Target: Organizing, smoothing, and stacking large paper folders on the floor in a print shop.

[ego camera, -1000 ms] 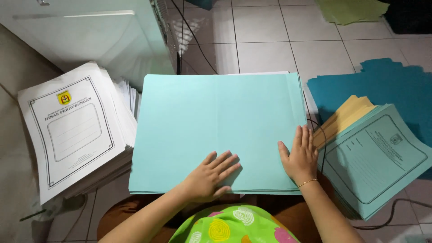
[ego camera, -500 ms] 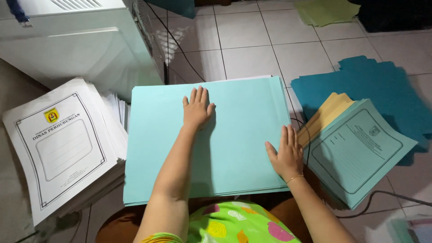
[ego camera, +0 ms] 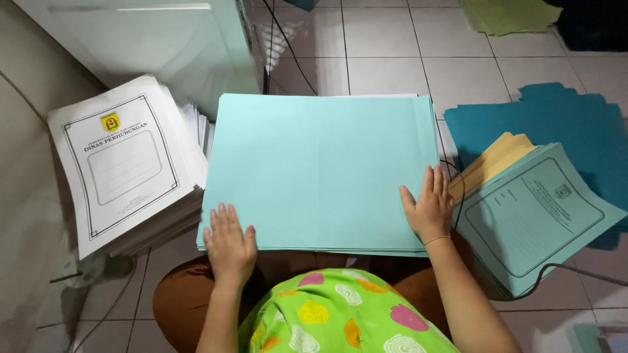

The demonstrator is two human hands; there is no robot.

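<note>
Head view looks down on a wide sheet of light turquoise paper [ego camera: 320, 170] topping a low stack that rests partly on the person's lap and partly over the tiled floor [ego camera: 386, 59]. Both hands lie flat and open on it, fingers spread, gripping nothing: the left hand [ego camera: 229, 245] presses the near left corner, the right hand [ego camera: 428, 206] the right edge near the front. Thin and limp, such a sheet likely weighs almost nothing, slides easily over the one below and creases if pinched hard; lifting it by one corner or by both side edges at once looks like the safest hold, while the whole stack would be heavier and need support from underneath.

Just left sits a pile of white printed covers [ego camera: 124, 167]; to the right a stack of printed turquoise covers [ego camera: 533, 216] lies over yellow sheets [ego camera: 494, 157] and dark teal paper [ego camera: 562, 121].

Compared with half a second earlier, the left hand has come back from the far middle of the sheet to the near corner, and the right hand has barely shifted.
</note>
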